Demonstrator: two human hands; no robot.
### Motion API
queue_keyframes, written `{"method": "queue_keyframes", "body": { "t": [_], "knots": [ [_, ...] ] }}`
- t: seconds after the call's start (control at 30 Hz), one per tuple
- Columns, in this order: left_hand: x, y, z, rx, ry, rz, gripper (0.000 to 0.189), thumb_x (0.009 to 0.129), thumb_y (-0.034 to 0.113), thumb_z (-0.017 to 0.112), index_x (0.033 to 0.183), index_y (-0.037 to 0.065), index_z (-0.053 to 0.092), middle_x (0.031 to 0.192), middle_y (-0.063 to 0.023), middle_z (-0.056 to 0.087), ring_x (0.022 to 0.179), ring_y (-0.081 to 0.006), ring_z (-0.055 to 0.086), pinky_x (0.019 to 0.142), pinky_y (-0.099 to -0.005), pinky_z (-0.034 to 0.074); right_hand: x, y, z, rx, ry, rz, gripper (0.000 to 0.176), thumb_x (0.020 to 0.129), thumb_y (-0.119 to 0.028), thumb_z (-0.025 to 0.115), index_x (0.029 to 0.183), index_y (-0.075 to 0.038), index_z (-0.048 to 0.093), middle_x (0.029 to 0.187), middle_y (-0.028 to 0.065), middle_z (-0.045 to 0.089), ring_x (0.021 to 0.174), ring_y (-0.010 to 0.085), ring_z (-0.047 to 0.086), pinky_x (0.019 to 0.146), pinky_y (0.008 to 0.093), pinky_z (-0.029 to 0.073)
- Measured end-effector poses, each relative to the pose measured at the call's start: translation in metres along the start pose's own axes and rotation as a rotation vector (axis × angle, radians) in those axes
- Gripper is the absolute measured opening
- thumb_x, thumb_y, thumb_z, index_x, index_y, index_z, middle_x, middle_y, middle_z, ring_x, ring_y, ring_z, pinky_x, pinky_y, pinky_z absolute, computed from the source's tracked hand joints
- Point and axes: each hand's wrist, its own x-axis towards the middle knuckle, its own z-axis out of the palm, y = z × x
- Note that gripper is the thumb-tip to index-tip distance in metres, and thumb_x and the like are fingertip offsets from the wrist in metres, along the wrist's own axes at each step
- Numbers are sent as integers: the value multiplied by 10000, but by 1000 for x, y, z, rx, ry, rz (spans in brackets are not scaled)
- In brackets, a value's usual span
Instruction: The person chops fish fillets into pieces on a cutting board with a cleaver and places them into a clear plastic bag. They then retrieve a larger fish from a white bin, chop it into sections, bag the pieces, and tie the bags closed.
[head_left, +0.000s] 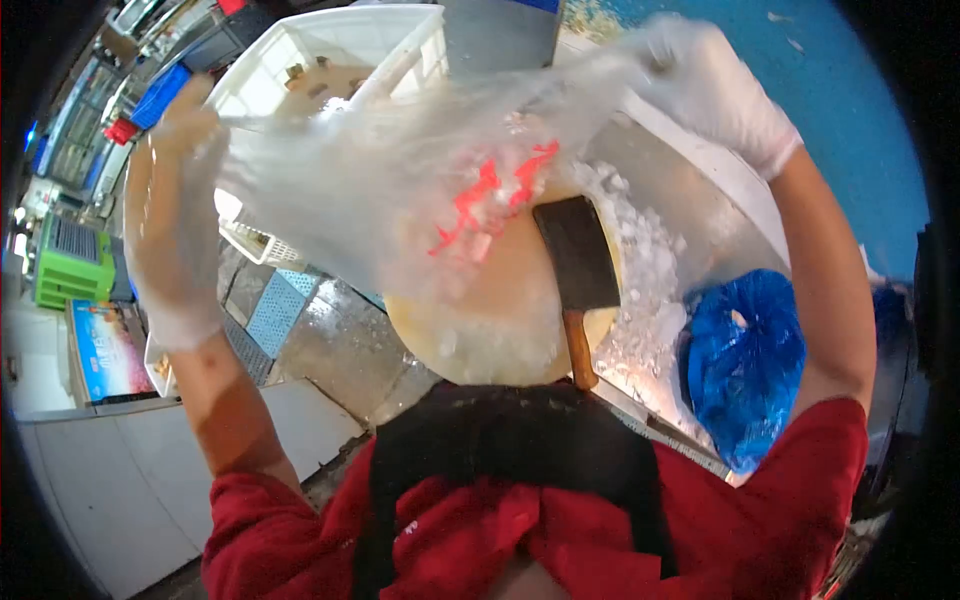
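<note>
A thin clear plastic bag (330, 185) with red printing is stretched wide between my two hands, smeared by motion. My left hand (178, 220), in a translucent glove, is raised at the left and closed on one side of the bag; its fingers are blurred. My right hand (705, 90), in a white glove, is closed on the bag's other upper corner. Below the bag lies a round chopping board (450, 355), partly hidden by it. A cleaver (580, 255) with a dark blade and wooden handle rests on the board's right side.
Crushed ice (650, 260) surrounds the board's right side on a metal counter (700, 185). A blue plastic bag (745, 360) lies near my right arm. Beyond stands a white crate (405, 60) with murky contents. A green box (75, 265) is far left.
</note>
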Motion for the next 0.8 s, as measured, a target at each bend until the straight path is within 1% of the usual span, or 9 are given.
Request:
{"method": "queue_keyframes", "body": {
  "t": [0.07, 0.17, 0.27, 0.4, 0.43, 0.57, 0.63, 0.7, 0.8],
  "knots": [
    [20, 3, 22, -44, 20, 255, 298, 950, 18, 573, 1243, -34, 590, 1164, -178, 648, 1063, -211, 625, 825, -285, 535, 13, -24, -7, 88, 89, 164, 103, 773, -10, 652, 872, 8, 671, 757, 75, 674, 648, 169, 620, 635, 310, 521],
    [51, 2, 35, -611, -73, -35, 347, 947, 6, 573, 1292, -19, 585, 1139, -154, 661, 1059, -210, 632, 796, -285, 548, 43, -48, -24, 318, 294, 189, 123, 824, -96, 668, 812, 26, 668, 702, 90, 660, 643, 174, 642, 625, 306, 533],
    [78, -10, 58, -882, -497, -190, 579, 989, 192, 518, 1476, -44, 313, 1493, -214, 445, 1339, -283, 489, 1102, -374, 419, 53, -83, -27, 472, 448, 209, 211, 859, -153, 678, 772, 38, 666, 665, 101, 651, 640, 177, 657, 619, 303, 541],
    [75, 32, 101, 53, -1006, 223, 550, 936, 177, 584, 1433, -7, 437, 1304, -131, 594, 1177, -233, 597, 960, -387, 508, 53, -129, -14, 439, 338, -59, 66, 794, -61, 655, 812, 1, 641, 660, 20, 601, 607, 104, 585, 593, 300, 506],
    [66, 35, 109, 60, -1036, 263, 521, 923, 174, 605, 1401, 2, 488, 1228, -114, 638, 1122, -233, 626, 920, -395, 527, 47, -147, -17, 371, 183, 2, 173, 821, -75, 613, 972, 0, 652, 778, 120, 648, 672, 232, 623, 663, 363, 519],
    [-8, -6, 186, -1352, -771, -383, 362, 1010, 324, 540, 1277, 86, 590, 978, -48, 658, 835, -160, 602, 726, -302, 496, 24, -130, 33, 525, 204, -93, 375, 830, -35, 573, 1192, -18, 669, 876, 152, 715, 741, 300, 668, 744, 397, 546],
    [-16, 18, 154, -1118, -701, -261, 335, 1010, 337, 546, 1170, 56, 635, 849, -27, 647, 674, -132, 588, 598, -268, 483, -1, -95, 63, 775, 193, -76, 363, 855, 7, 557, 1197, -6, 676, 888, 77, 723, 767, 230, 665, 766, 355, 550],
    [-17, 19, 146, -1270, -850, -769, 411, 1032, 421, 497, 1126, 49, 645, 718, 1, 560, 599, -81, 493, 522, -239, 402, -17, -68, 86, 908, 45, 35, 350, 871, 24, 551, 1195, -1, 681, 908, 44, 724, 788, 185, 660, 782, 328, 549],
    [-18, 21, 150, -1251, -840, -777, 468, 1040, 474, 457, 1084, 53, 658, 639, 23, 470, 568, -87, 447, 508, -243, 373, -24, -58, 100, 1012, -26, 412, 276, 903, 20, 575, 1151, 6, 698, 959, 37, 720, 842, 102, 638, 808, 280, 535]
  ]
}}
